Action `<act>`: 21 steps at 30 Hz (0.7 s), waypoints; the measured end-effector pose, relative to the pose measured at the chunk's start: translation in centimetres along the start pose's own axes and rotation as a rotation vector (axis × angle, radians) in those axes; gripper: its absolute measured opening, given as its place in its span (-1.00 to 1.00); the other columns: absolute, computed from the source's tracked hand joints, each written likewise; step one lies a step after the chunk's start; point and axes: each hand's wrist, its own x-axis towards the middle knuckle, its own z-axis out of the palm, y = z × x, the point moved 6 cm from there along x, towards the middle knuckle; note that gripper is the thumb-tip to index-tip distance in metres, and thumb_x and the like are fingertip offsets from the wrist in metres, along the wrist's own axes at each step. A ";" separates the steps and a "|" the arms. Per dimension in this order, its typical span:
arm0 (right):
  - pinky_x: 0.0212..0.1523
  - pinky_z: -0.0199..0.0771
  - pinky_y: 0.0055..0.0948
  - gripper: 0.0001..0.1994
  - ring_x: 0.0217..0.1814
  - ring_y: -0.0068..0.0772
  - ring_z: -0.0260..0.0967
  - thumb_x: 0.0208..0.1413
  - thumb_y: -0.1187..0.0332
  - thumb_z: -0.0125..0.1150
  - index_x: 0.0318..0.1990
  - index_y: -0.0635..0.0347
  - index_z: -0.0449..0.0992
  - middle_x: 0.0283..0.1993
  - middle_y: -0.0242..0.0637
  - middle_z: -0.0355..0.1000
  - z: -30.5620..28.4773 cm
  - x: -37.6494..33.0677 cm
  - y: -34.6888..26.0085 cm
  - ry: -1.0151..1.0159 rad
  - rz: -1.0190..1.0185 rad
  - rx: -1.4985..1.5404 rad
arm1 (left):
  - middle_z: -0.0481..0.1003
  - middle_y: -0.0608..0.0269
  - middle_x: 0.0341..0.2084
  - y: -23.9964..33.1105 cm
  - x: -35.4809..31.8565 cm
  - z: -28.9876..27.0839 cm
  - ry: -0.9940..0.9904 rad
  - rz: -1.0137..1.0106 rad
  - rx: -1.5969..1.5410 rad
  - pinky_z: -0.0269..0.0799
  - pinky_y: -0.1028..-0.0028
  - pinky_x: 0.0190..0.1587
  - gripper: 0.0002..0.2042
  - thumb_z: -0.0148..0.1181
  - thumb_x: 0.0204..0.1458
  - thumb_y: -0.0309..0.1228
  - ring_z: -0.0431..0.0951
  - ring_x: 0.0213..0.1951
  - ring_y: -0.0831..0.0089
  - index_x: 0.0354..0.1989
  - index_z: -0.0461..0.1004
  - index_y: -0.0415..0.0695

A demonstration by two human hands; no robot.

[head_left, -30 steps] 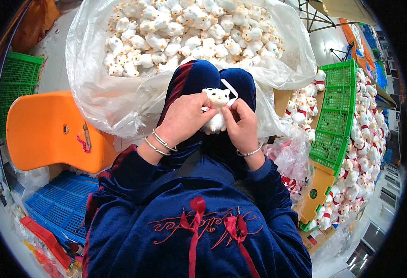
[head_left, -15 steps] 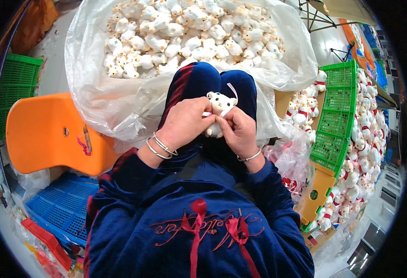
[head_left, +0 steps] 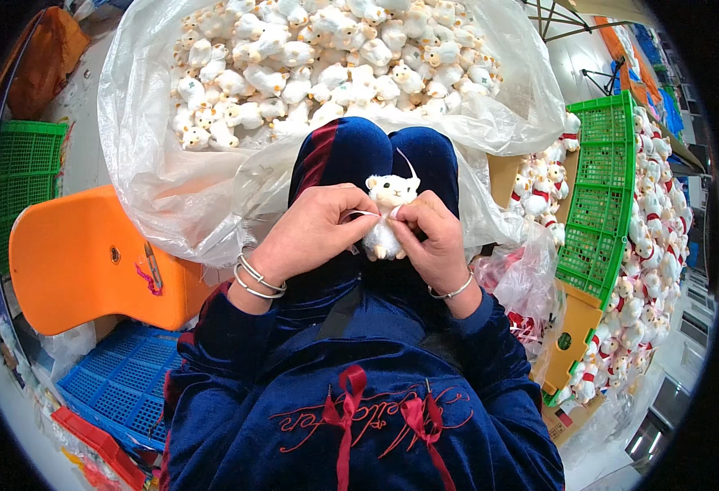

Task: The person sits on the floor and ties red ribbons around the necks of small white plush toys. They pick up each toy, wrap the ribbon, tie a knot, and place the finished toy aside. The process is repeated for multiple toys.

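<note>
A small white plush animal (head_left: 385,239) with a dark-eyed face sits upright between my knees, facing me. At its neck is a thin white ribbon (head_left: 361,213). My left hand (head_left: 306,231) pinches one stretch of this ribbon beside the toy's left-hand side in view. Thumb and finger of my right hand (head_left: 437,236) are closed on the ribbon at the toy's chest, touching its fur. A loose pale strand (head_left: 409,163) rises above the head. Just what lies between the right fingertips is partly hidden.
Ahead of my knees, a large clear plastic bag (head_left: 159,168) holds a heap of white plush animals (head_left: 294,82). An orange chair (head_left: 69,254) and blue crate (head_left: 122,376) stand left. On the right are a green crate (head_left: 593,196) and many toys with red neckbands (head_left: 642,270).
The fingers have drawn apart, pulling the ribbon out to the left. More of the toy's belly shows, and both hands sit slightly lower. The loose strand above its head has shifted.
</note>
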 end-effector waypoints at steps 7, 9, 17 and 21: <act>-0.39 0.40 -0.49 -0.88 -0.42 -0.46 0.42 0.07 0.58 0.40 -0.25 0.26 0.58 -0.34 -0.29 0.40 -0.2 0.1 0.0 0.024 0.020 0.036 | 0.56 0.42 -0.48 -0.9 -0.3 1.3 0.185 -0.096 -0.106 0.41 0.63 -0.42 -0.86 0.31 0.20 -0.42 0.48 -0.48 0.73 -0.24 0.62 -0.26; -0.39 0.40 -0.51 -0.88 -0.41 -0.48 0.42 0.07 0.59 0.40 -0.26 0.26 0.57 -0.34 -0.30 0.40 -0.1 -0.1 0.3 0.021 0.041 0.083 | 0.57 0.41 -0.47 -0.8 -0.4 1.7 0.226 -0.077 -0.167 0.42 0.64 -0.40 -0.86 0.31 0.21 -0.42 0.50 -0.47 0.71 -0.22 0.63 -0.27; -0.25 0.49 -0.50 -0.85 -0.22 -0.42 0.49 0.06 0.58 0.41 -0.21 0.24 0.60 -0.12 -0.25 0.43 -0.4 -0.2 0.0 0.003 -0.072 0.104 | 0.60 0.34 -0.46 -1.1 -0.1 1.5 0.169 -0.095 -0.254 0.44 0.62 -0.36 -0.75 0.14 0.35 -0.35 0.53 -0.46 0.68 -0.20 0.65 -0.30; -0.02 0.59 -0.37 -0.84 0.02 -0.21 0.58 0.02 0.59 0.41 -0.22 0.24 0.62 0.09 -0.12 0.49 -0.4 0.2 -1.4 -0.056 -0.098 0.060 | 0.60 0.32 -0.46 -1.8 0.2 1.4 0.090 -0.099 -0.254 0.45 0.60 -0.38 -0.67 0.07 0.40 -0.29 0.53 -0.47 0.66 -0.22 0.64 -0.30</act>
